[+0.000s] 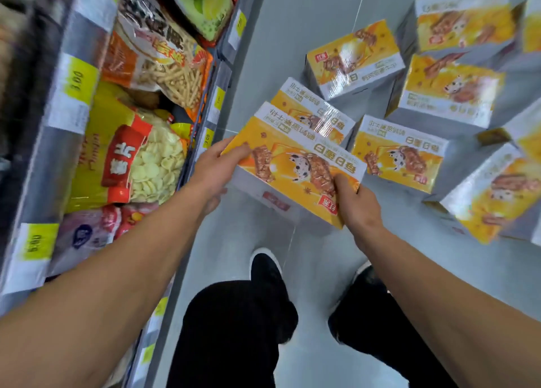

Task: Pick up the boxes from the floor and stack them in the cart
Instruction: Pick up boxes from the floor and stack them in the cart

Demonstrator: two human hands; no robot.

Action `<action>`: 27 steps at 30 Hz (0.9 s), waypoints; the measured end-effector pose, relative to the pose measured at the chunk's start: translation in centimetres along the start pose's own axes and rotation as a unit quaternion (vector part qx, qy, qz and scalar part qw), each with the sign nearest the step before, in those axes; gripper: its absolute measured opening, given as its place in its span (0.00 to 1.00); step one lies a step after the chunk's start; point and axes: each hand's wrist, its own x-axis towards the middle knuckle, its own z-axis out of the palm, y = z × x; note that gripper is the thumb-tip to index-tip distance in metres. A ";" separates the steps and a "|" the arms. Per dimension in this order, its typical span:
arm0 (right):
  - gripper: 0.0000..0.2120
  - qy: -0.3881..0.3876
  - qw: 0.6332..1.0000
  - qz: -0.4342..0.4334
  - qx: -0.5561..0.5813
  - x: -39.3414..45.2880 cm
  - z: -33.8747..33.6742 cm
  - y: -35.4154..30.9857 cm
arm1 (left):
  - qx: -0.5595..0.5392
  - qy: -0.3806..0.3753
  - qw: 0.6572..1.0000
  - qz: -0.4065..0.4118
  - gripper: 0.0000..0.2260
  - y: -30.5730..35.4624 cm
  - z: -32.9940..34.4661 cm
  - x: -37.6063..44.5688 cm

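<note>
A: Where's the box (292, 165)?

B: Off the floor (292, 21), held at its short ends: left hand (218, 168) and right hand (355, 203), fingers clamped on it. More boxes (398, 156) lie far right.

A: How will it handle?

B: Probably light and stiff. The glossy wrap looks slippery, so grip edges, thumbs on top.

Both forearms are bare, with no sleeves, watch or rings showing on the left hand (215, 169) or the right hand (355, 204). The legs wear loose black trousers (234, 329) above black shoes with white soles (266, 266).
</note>
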 end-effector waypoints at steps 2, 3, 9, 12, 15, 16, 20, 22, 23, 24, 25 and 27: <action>0.25 0.008 1.000 0.003 -0.010 -5.4 -4.6 -3.3 | -0.010 -0.011 1.000 -0.001 0.09 4.0 -0.5 -5.8; 0.23 0.007 1.000 0.004 -0.013 -7.2 -6.0 -4.4 | -0.024 -0.009 1.000 0.006 0.11 5.4 -0.6 -7.9; 0.23 -0.037 0.995 -0.014 -0.091 -20.5 -18.6 -11.0 | -0.026 -0.017 0.996 0.084 0.24 17.2 -1.3 -22.9; 0.29 -0.032 0.973 -0.082 -0.213 -25.5 -24.0 -12.4 | 0.106 0.011 0.976 0.190 0.31 21.6 -0.6 -28.9; 0.38 -0.007 0.939 -0.200 -0.280 -29.4 -27.8 -14.3 | 0.241 0.015 0.928 0.283 0.32 24.9 0.4 -34.3; 0.40 -0.006 0.930 -0.236 -0.280 -30.4 -28.8 -15.1 | 0.271 0.005 0.916 0.295 0.30 25.8 0.8 -36.1; 0.50 -0.010 0.866 -0.383 -0.321 -33.7 -32.0 -17.0 | 0.379 -0.060 0.863 0.330 0.28 27.8 1.9 -41.5; 0.55 -0.035 0.829 -0.412 -0.376 -35.1 -32.9 -16.8 | 0.431 -0.109 0.822 0.356 0.33 27.8 2.3 -43.4; 0.56 -0.049 0.818 -0.412 -0.399 -35.5 -33.0 -16.5 | 0.440 -0.137 0.807 0.370 0.38 27.5 2.5 -44.1; 0.58 -0.057 0.810 -0.410 -0.415 -35.9 -33.0 -15.9 | 0.440 -0.162 0.794 0.387 0.43 27.2 2.7 -44.9; 0.60 -0.060 0.808 -0.408 -0.420 -36.5 -32.9 -15.1 | 0.441 -0.185 0.779 0.405 0.46 26.8 3.0 -45.7; 0.60 -0.066 0.817 -0.399 -0.411 -37.4 -32.8 -13.6 | 0.446 -0.210 0.748 0.444 0.50 25.9 3.7 -47.0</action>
